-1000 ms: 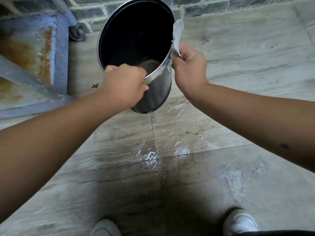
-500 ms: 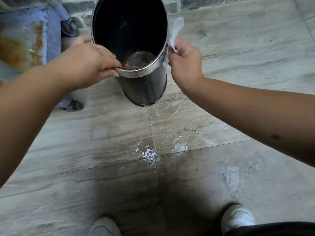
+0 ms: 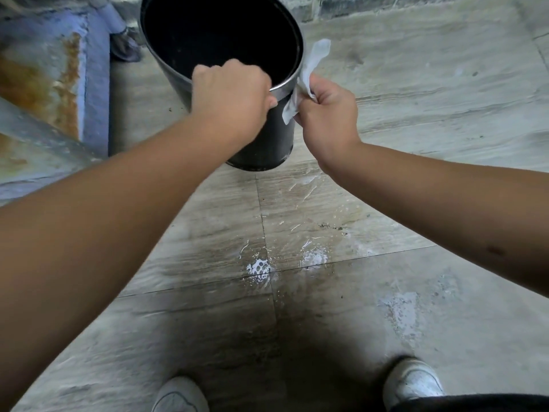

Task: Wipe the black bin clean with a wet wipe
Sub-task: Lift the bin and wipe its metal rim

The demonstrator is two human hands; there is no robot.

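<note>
Two hands share the work here, and going from left to right helps sort out what each should be doing. Far left stands a rusted blue metal frame [image 3: 53, 93], close enough that the bin should not be swung into it. Next comes the black bin [image 3: 267, 135], held off the tiled floor [image 3: 416, 120] and tipped so its dark mouth faces the camera; its metal rim [image 3: 285, 86] shows near the knuckles. The left hand [image 3: 231, 96] has its grip closed over the near rim, fingers curled around the edge, and appears to carry most of the weight. Just right of it, the right hand [image 3: 326, 111] pinches the wet wipe [image 3: 309, 72] in a closed grip against the outer wall, right below the rim, with a loose corner of the wipe flapping upward.

To do this step well, I would bunch that loose corner into the palm so more damp surface meets the wall, then press flat and sweep downward along the side in overlapping strokes. The left hand should keep the rim steady and rotate the bin a little between strokes, so that fresh wall turns toward the wipe. The floor below is wet, with foamy patches [image 3: 258, 267] between bin and white shoes [image 3: 413, 385], so footing needs care.
</note>
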